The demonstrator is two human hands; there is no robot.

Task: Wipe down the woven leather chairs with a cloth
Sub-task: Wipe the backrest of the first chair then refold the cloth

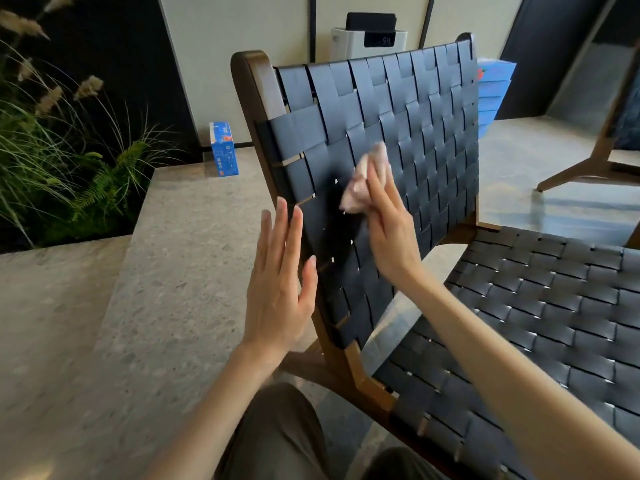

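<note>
**Soft cloth on woven backrest, right hand wiping**

Right hand [384,233] grips a bunched pinkish cloth [360,181], fingers curled round its lower half, pressing it onto the woven leather backrest [398,109]. The cloth sticks out above the fingertips and touches the straps. Left hand [280,282] is released, fingers straight and close together. It sits just left of the right hand, at the backrest's edge. Touching the straps or hovering, cannot tell.

Handling, judged:
- **Cloth:** light, limp, crumples freely. Keep it wadded in the palm so a padded face meets the leather, with no loose tail to catch in the gaps between straps.
- **Straps:** look smooth and slightly glossy. Probably slick under the cloth, with some give when pushed, so moderate pressure should do.
- **Wooden frame [249,84]:** up beyond the left hand's fingertips. It is the stiff part and the best place to hold for bracing.
- **Seat [536,323]:** lies below and right of the right forearm. Same weave, so it should handle the same.
</note>
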